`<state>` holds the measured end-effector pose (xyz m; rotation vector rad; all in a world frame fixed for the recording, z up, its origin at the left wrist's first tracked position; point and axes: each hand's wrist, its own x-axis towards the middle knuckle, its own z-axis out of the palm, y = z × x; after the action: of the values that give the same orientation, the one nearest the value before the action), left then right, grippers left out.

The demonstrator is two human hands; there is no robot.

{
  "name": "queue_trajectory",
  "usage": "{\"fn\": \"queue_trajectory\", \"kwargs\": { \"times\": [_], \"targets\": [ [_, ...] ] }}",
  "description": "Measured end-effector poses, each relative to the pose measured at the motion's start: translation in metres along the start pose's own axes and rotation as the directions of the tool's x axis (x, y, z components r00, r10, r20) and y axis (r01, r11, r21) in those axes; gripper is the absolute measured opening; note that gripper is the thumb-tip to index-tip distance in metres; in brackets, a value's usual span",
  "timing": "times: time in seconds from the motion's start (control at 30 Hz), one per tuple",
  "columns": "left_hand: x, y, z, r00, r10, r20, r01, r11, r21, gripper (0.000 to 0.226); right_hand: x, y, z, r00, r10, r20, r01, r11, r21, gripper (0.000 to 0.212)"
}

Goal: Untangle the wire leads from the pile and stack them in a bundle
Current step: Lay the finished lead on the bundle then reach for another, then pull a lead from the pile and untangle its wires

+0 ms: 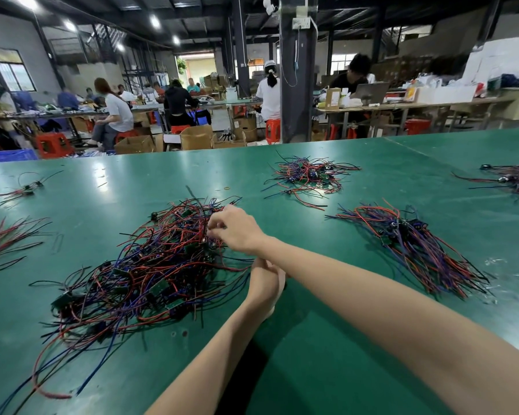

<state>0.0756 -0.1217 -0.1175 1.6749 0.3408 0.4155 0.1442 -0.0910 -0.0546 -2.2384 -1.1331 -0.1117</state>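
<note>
A big tangled pile of red, blue and black wire leads point(150, 274) with small green boards lies on the green table point(327, 339), left of centre. My right hand point(234, 227) reaches across over the pile's far right part, its fingers curled and pinching leads at the top of the pile. My left hand point(265, 280) sits at the pile's right edge, under my right forearm, which crosses over it and hides the fingers. A bundle of leads laid side by side point(414, 247) lies to the right of my arms.
Another loose heap of leads point(309, 175) lies further back, and one more point(516, 179) at the far right edge. Small clumps of leads point(24, 188) point(6, 242) lie on the left. Beyond the table's far edge, people sit at other workbenches among cardboard boxes.
</note>
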Motion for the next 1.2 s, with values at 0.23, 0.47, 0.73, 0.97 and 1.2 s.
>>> {"fn": "queue_trajectory", "kwargs": {
  "times": [0.23,0.47,0.73,0.97,1.2],
  "targets": [
    [0.003,0.005,0.007,0.997,-0.028,0.075,0.039,0.988,-0.147,0.027,0.001,-0.005,-0.051,0.932,0.309,-0.189,-0.080,0.683,0.726,0.010],
    [0.008,-0.001,0.006,0.996,-0.035,0.086,0.052,0.978,-0.200,0.027,-0.019,0.017,-0.071,0.949,0.315,0.006,-0.130,0.375,0.918,0.013],
    [0.006,0.000,0.006,0.996,-0.026,0.087,0.046,0.971,-0.235,0.025,-0.014,0.020,-0.095,0.917,0.358,-0.174,-0.014,0.465,0.885,0.011],
    [0.004,0.005,0.004,0.998,0.003,0.061,0.017,0.945,-0.326,0.029,-0.024,0.035,-0.122,0.911,0.395,-0.116,0.081,0.104,0.991,0.014],
    [0.001,0.006,0.005,0.984,0.076,0.159,-0.023,0.950,-0.313,0.036,-0.058,0.064,-0.108,0.894,0.449,0.000,0.040,-0.078,0.996,0.014]
  ]
}}
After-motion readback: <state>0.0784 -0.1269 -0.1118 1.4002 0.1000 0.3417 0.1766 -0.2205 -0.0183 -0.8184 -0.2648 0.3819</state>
